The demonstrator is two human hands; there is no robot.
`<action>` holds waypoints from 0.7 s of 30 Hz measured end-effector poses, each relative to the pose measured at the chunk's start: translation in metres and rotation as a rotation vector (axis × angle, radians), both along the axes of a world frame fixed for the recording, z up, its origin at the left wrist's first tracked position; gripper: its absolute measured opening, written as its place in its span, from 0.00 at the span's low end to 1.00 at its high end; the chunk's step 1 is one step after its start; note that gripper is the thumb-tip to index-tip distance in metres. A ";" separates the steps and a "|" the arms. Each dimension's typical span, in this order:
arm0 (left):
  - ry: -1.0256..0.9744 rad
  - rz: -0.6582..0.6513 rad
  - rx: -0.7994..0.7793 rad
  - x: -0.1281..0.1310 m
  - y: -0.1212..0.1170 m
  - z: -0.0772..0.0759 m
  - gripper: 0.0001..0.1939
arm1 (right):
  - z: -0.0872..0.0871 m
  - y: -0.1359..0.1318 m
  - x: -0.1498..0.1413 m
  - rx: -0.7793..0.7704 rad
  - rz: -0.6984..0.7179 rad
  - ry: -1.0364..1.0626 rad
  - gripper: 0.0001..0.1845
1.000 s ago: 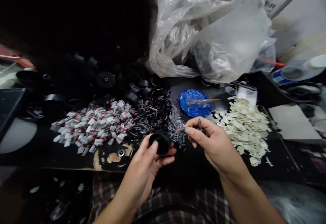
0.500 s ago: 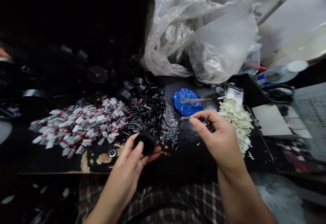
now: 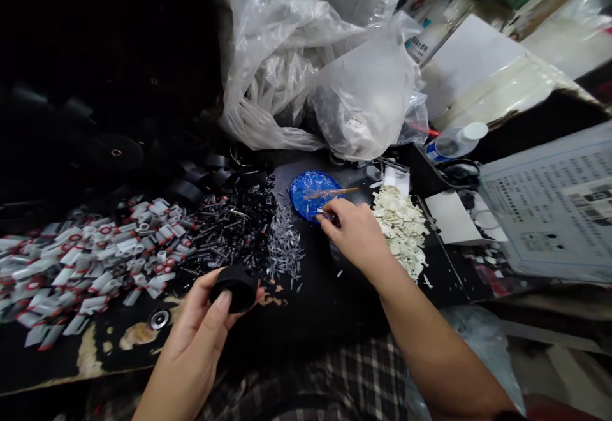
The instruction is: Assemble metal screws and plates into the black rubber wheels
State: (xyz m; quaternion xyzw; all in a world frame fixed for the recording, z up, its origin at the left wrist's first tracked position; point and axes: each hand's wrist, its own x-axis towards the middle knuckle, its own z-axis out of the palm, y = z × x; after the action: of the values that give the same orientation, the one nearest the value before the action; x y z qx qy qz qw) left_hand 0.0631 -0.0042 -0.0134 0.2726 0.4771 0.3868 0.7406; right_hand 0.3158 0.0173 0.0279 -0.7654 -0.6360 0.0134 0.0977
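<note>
My left hand [image 3: 208,332] is closed round a black ring-shaped cap [image 3: 234,288], its hollow side tilted up toward me, thumb inside the rim. With fingertips pinched, my right hand [image 3: 354,233] reaches to the near right edge of a round blue dish [image 3: 313,185]. A small pale grey piece [image 3: 320,212] shows at the fingertips; the rest of it is hidden by the fingers. Clear, shiny paste and a thin brown stick [image 3: 335,192] lie on the dish. Left of the dish spreads a heap of small grey pointed pieces [image 3: 283,242].
Grey plastic sleeves with red rings [image 3: 100,249] form a big heap at left, beside black springs and small parts [image 3: 229,233]. Cream flat pieces [image 3: 399,223] are heaped at right. Plastic bags [image 3: 306,70] stand behind. A metal washer [image 3: 159,319] lies near the front edge.
My right hand has come to the blue dish with the small grey piece. My left hand keeps hold of the black cap. The view has turned to the right.
</note>
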 end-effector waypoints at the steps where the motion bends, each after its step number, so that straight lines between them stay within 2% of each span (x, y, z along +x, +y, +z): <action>1: 0.012 0.000 -0.008 -0.001 0.000 -0.001 0.16 | 0.000 0.001 0.000 -0.004 0.005 -0.004 0.04; 9: 0.022 -0.015 -0.028 0.002 0.001 0.003 0.17 | 0.009 0.004 0.005 -0.024 0.022 0.045 0.06; 15: 0.004 -0.044 -0.028 0.001 0.002 0.001 0.15 | 0.001 0.004 0.006 -0.015 -0.005 0.057 0.05; 21: 0.001 -0.001 -0.029 0.001 0.001 0.001 0.15 | -0.002 0.007 0.005 0.001 -0.019 0.091 0.05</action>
State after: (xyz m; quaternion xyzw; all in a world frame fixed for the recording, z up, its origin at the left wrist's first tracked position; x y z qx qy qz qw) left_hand 0.0643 -0.0032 -0.0121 0.2622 0.4827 0.3795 0.7445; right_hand 0.3205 0.0242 0.0262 -0.7699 -0.6236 0.0470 0.1272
